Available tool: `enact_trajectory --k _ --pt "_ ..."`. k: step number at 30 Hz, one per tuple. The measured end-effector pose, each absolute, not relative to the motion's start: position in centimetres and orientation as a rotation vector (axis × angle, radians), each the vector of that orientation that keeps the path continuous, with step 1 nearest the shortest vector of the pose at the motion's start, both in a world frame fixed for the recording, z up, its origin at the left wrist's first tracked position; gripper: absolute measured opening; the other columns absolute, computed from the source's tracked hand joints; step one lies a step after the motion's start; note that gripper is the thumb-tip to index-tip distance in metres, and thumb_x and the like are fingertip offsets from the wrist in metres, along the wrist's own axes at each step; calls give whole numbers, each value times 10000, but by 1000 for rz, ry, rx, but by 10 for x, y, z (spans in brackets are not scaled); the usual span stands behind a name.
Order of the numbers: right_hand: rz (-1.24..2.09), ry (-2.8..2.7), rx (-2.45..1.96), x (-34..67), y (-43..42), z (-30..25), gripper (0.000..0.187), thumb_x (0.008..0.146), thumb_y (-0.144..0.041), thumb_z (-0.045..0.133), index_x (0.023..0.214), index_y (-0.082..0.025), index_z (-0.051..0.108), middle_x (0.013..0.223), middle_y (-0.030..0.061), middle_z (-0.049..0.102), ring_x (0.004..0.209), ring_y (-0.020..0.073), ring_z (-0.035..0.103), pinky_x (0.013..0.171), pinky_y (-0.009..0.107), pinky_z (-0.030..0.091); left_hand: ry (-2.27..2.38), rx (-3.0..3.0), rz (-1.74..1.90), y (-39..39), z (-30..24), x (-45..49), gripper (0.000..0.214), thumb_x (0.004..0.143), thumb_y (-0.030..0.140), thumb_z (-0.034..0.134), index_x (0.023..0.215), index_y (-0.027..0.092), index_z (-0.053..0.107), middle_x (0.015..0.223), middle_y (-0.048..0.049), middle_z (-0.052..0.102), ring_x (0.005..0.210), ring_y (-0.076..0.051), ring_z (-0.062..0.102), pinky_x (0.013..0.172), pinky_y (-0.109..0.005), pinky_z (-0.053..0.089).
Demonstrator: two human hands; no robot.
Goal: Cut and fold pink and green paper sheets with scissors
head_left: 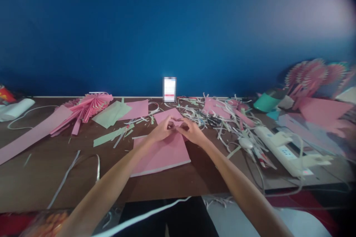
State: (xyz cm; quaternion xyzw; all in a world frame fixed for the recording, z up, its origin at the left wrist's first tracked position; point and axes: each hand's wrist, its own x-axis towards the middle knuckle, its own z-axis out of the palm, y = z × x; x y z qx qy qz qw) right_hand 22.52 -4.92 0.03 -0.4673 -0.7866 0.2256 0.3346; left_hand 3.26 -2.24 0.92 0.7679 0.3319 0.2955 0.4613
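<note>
My left hand (pixel 162 130) and my right hand (pixel 191 132) meet fingertip to fingertip over a stack of pink paper sheets (pixel 164 155) in the middle of the brown table (pixel 41 177). Both hands have their fingers pinched together at the far end of a pink sheet (pixel 169 115). What exactly sits between the fingertips is too small to make out; it looks like the pink paper's edge.
Folded pink paper fans (pixel 86 109) and pale green sheets (pixel 111 114) lie at the left. Paper strips and scissors (pixel 213 120) litter the right, beside a white power strip (pixel 280 150), a teal cup (pixel 267 102) and more pink fans (pixel 311 76). A blue wall stands behind.
</note>
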Motion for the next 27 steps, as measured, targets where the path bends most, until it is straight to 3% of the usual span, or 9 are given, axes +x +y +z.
enact_trajectory --k 3,6,10,16,18,22,27 --pt "755 -1966 -1117 218 -51 -2 455 870 -307 500 1293 -159 421 665 -23 599 607 132 526 634 244 420 851 1961 732 -21 11 32 416 836 445 535 1141 187 421 719 9 578 665 -137 542 642 -250 388" --pt "779 -1920 -1128 224 -48 -1 464 843 -280 520 1285 -154 452 686 -12 620 630 134 556 657 250 434 896 2050 642 -15 14 20 388 826 467 535 1084 179 510 802 -31 622 717 -160 569 668 -265 407" --pt "605 -1805 -1203 243 -39 -4 282 824 -270 513 1069 -164 605 826 45 675 799 182 632 742 278 450 1012 2129 589 -5 17 -13 352 806 480 544 950 170 626 962 -83 657 855 -214 600 752 -299 425" --pt "392 -1693 -1356 263 -30 -13 156 832 -273 472 816 -184 599 705 23 647 645 174 605 592 251 418 1207 2084 740 5 11 -50 292 828 457 519 873 197 643 923 -48 673 842 -205 611 753 -295 433" --pt "254 -1723 -1459 263 -31 -13 132 823 -237 471 849 -186 591 736 32 653 653 185 597 614 273 415 1224 2075 817 6 5 -49 266 838 428 513 867 197 641 914 -41 675 848 -200 615 766 -294 434" --pt "-198 -1789 -1578 247 -41 -3 286 825 -193 484 1102 -166 550 1031 118 642 963 274 558 809 369 388 1242 2127 919 2 -4 -33 216 829 364 539 807 181 651 850 -44 685 804 -198 624 739 -287 436" --pt "-244 -2087 -1394 208 -59 8 286 908 -263 455 1178 -197 522 1106 101 625 1033 260 513 887 387 331 1095 2155 914 -10 -7 -9 227 852 333 523 829 180 688 815 -38 695 754 -179 629 694 -265 433"
